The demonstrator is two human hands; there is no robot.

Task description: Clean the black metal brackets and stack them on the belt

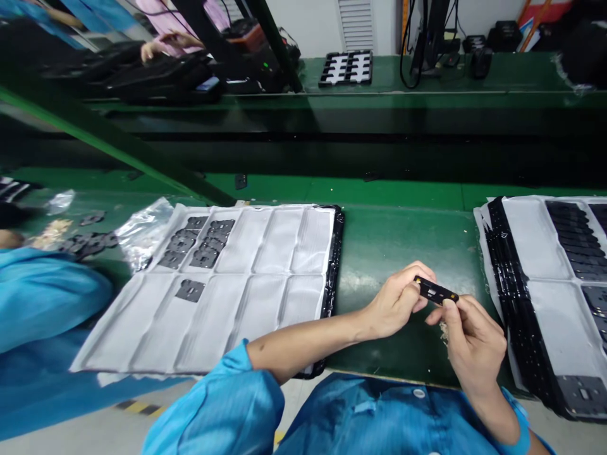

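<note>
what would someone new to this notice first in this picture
Probably the small black part pinched between the left hand and the right hand, over the green bench. The big white-lined tray left of them also stands out, with dark plates mostly in its far-left pockets. Bright blue sleeves catch the eye along the bottom.

Blue top (363, 420) with pale button (418, 393)

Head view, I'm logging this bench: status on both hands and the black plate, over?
Left hand, right hand: grip on opposite ends of black plate. Plate held over green bench. Pale scraps by right hand, nothing seen blocking plate.
</note>
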